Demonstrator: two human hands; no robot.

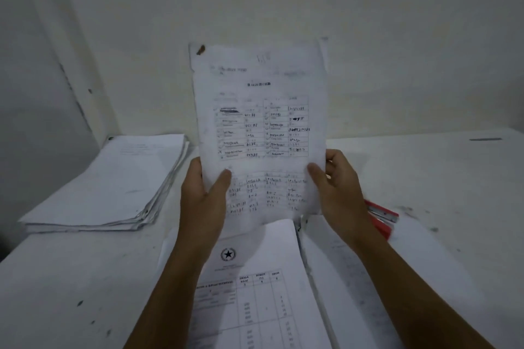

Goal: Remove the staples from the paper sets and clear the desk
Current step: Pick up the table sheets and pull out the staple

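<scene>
- Right now both hands hold one paper set (259, 133) upright above the desk (71, 278), printed face toward the camera, its long axis running straight up from the hands.
- Left hand (202, 201) grips the set's lower left edge, thumb across the front, fingers hidden behind; right hand (338, 193) does the same at the lower right edge. Both are closed on the sheets.
- What matters for the next move: a dark rusty mark (200, 49) sits at the set's top left corner, probably the staple or its stain; blur prevents certainty. That corner is the far end of the set from both hands, on the left hand's side.
- Relative to the set, a red tool (381, 218), apparently a stapler or remover, lies on the desk just below its lower right corner, partly behind the right hand, so that hand is the nearer one.
- A stack of papers (113, 190) lies well to the set's lower left, and more sheets (255, 292) lie directly beneath it.
</scene>
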